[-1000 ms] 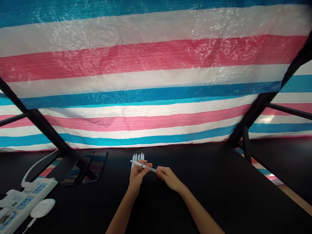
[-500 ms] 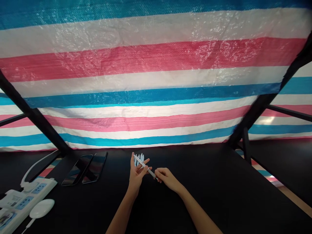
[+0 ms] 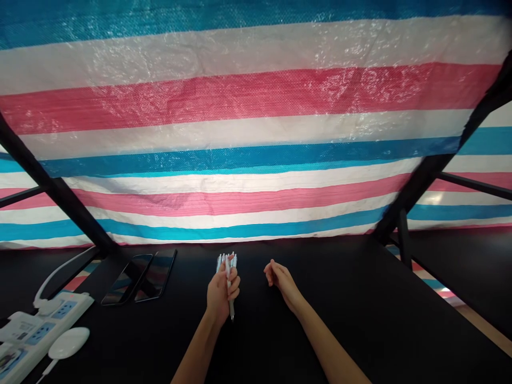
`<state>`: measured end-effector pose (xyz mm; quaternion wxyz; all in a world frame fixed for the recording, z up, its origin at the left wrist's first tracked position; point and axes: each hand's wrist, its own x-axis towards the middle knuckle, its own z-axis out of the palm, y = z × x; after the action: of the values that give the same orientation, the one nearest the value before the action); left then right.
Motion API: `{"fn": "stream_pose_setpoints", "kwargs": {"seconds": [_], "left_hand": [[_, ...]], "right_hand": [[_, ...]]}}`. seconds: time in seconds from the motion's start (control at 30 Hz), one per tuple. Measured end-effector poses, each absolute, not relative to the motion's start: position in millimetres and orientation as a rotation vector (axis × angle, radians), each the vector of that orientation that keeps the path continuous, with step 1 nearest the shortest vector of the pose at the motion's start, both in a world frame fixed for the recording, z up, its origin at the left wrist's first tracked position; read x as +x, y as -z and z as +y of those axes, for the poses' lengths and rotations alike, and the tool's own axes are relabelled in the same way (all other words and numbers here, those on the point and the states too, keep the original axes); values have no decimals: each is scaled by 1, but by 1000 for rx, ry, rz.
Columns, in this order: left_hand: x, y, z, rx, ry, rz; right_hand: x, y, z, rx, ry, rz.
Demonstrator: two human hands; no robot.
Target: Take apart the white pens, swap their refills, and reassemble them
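My left hand (image 3: 219,293) is wrapped round a white and grey pen (image 3: 231,308), whose tip points down toward me. Just beyond its fingers, several white pens (image 3: 234,260) lie side by side on the black table (image 3: 264,330), partly hidden by the hand. My right hand (image 3: 281,280) hovers to the right of the held pen, apart from it, with its fingers curled together. Whether anything small sits between those fingers cannot be made out.
Two dark phones or tablets (image 3: 156,277) lie left of the pens. At the lower left are a white power strip (image 3: 52,325) with plugs and a white round device (image 3: 69,342). A striped sheet (image 3: 248,202) hangs behind, between black frame bars (image 3: 416,186).
The pen has turned from slanting between both hands to nearly upright in view, in my left hand alone. My right hand has let go of its end and moved right and slightly up.
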<state>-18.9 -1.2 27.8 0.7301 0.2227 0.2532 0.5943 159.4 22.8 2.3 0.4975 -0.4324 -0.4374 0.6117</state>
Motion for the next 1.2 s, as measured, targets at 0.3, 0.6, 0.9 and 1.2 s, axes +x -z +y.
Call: {"fn": "stream_pose_setpoints", "kwargs": {"seconds": [0.3, 0.6, 0.9, 1.2], "left_hand": [[-32, -16, 4, 282, -1038, 354], [-34, -16, 6, 178, -1002, 290], [-35, -15, 6, 226, -992, 295], [-34, -15, 8, 208, -976, 309]], "right_hand": [[161, -2, 24, -1031, -1506, -1021], [161, 2, 26, -1009, -1510, -1009], [163, 6, 28, -997, -1510, -945], [163, 7, 28, -968, -1520, -937]]}}
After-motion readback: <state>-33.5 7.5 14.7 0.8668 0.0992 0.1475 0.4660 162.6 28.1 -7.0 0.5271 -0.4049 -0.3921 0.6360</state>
